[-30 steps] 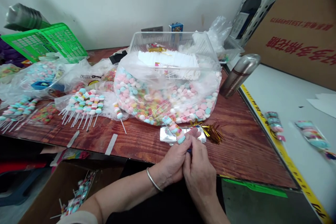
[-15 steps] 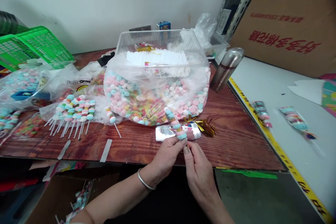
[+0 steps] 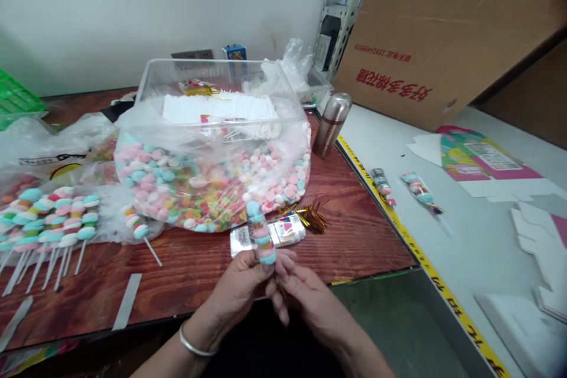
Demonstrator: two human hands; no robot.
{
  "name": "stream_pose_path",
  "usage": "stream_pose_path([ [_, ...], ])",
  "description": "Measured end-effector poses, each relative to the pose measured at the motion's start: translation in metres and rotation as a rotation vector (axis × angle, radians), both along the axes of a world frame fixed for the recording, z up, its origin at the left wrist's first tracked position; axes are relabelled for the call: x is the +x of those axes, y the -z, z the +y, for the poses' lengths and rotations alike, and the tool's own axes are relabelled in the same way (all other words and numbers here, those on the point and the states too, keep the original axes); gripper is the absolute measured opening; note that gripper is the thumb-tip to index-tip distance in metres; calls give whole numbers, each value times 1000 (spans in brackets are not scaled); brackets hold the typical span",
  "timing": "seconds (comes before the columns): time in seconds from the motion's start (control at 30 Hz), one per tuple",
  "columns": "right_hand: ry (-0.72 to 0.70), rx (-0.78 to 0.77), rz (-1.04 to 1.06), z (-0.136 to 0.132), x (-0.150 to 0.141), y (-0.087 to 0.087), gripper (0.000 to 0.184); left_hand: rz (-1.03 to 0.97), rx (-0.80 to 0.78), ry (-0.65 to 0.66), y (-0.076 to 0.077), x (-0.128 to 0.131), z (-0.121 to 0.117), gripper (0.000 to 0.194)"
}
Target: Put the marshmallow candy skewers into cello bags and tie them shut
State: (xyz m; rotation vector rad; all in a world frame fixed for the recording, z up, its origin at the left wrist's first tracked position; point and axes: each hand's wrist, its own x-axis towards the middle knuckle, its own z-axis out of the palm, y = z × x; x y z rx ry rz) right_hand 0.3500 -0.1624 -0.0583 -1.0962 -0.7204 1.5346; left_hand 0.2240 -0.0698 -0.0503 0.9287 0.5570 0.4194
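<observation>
Steeper than in the earlier frame, the candy stick [image 3: 261, 233] now leans only slightly left, in front of the tub [image 3: 221, 124]. The left hand [image 3: 234, 286] pinches its lower end between thumb and fingers. The right hand [image 3: 305, 292] has loosened, its bent fingers close below the stick; whether they pinch anything, I cannot tell. Before the tub lie the candy bag [image 3: 190, 201], silver packets [image 3: 287, 231] and gold ties [image 3: 314, 218]. Right of it stands the flask [image 3: 332, 127]; front-left lie bare sticks [image 3: 53, 218], well right two wrapped sticks [image 3: 416, 188].
</observation>
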Motion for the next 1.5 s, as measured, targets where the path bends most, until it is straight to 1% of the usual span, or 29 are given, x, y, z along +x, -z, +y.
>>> stream_pose_path([
  [0.03, 71, 18, -335, 0, 14, -1, 34, 21, 91, -41, 0, 0, 5, 29],
  [0.07, 180, 36, -673, 1, 30, -1, 31, 47, 194, -82, 0, -1, 10, 28],
  [0.1, 295, 22, -980, 3, 46, 0, 30, 79, 296, -113, -1, -1, 15, 27],
  [0.13, 376, -29, -1231, 6, 62, 3, 30, 117, 391, -126, -2, -2, 19, 26],
  [0.17, 434, -78, -1357, 10, 76, 5, 29, 157, 478, -125, -4, -3, 23, 25],
  [0.23, 474, -160, -1503, 22, 99, 11, 25, 219, 652, -117, -8, -3, 28, 25],
  [0.33, 452, -222, -1627, 41, 115, 17, 21, 254, 892, -133, -13, -2, 30, 25],
  [0.47, 412, -247, -1735, 58, 119, 22, 18, 334, 1044, -97, -12, 0, 31, 27],
  [0.57, 420, -232, -1766, 63, 123, 24, 17, 411, 1116, -63, -10, 1, 34, 29],
  [0.63, 466, -217, -1764, 61, 126, 21, 16, 457, 1161, -65, -10, 1, 36, 31],
  [0.73, 582, -179, -1741, 52, 120, 5, 15, 525, 1237, -109, -10, 2, 39, 36],
  [0.8, 690, -92, -1663, 44, 103, -11, 20, 567, 1303, -126, -8, 5, 40, 37],
  [0.83, 762, 5, -1550, 40, 90, -18, 20, 585, 1341, -130, -7, 6, 41, 37],
  [0.87, 788, 77, -1391, 36, 76, -24, 21, 598, 1379, -137, -6, 8, 41, 37],
  [0.9, 741, 127, -1201, 34, 61, -29, 21, 608, 1409, -147, -5, 10, 40, 36],
  [0.93, 655, 153, -1008, 33, 45, -31, 22, 612, 1431, -161, -3, 12, 40, 34],
  [0.97, 568, 142, -835, 33, 31, -31, 23, 610, 1443, -183, -2, 13, 39, 33],
  [1.03, 496, 96, -604, 36, 8, -25, 26, 586, 1436, -244, 1, 15, 35, 30],
  [1.1, 500, 56, -497, 41, -4, -16, 27, 548, 1394, -297, 2, 15, 32, 29],
  [1.17, 510, 40, -464, 45, -8, -8, 28, 507, 1348, -319, 1, 13, 30, 30],
  [1.3, 508, 19, -515, 46, -5, -4, 28, 484, 1270, -314, -2, 11, 28, 27],
  [1.37, 532, 27, -598, 46, -5, -4, 26, 457, 1180, -347, -4, 13, 28, 24],
  [1.4, 557, 43, -654, 47, -6, -4, 25, 434, 1104, -377, -5, 15, 28, 22],
  [1.43, 586, 62, -713, 47, -8, -3, 23, 408, 995, -408, -5, 18, 28, 20],
  [1.5, 653, 96, -810, 50, -11, 1, 20, 343, 671, -433, -6, 25, 27, 13],
])
